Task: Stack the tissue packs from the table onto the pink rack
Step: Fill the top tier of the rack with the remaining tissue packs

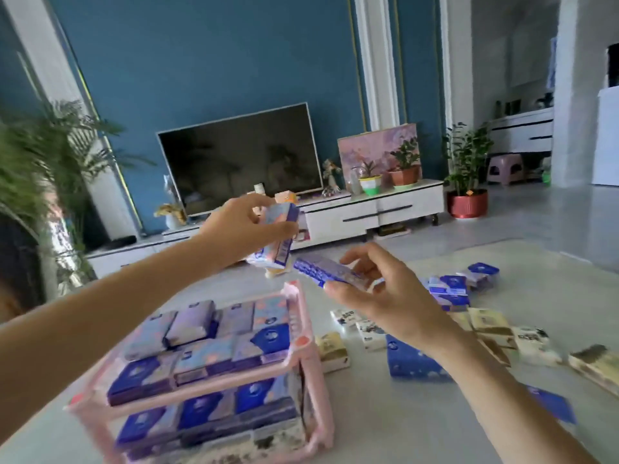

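Our left hand (241, 229) pinches a blue-edged pastel pack (283, 229); our right hand (385, 296) pinches a flat blue pack (318, 271). Below, the pink rack (299, 313) holds blue and pastel packs on 2 tiers.

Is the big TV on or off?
Off. The TV screen is dark all over and shows only faint reflections of the room, no picture.
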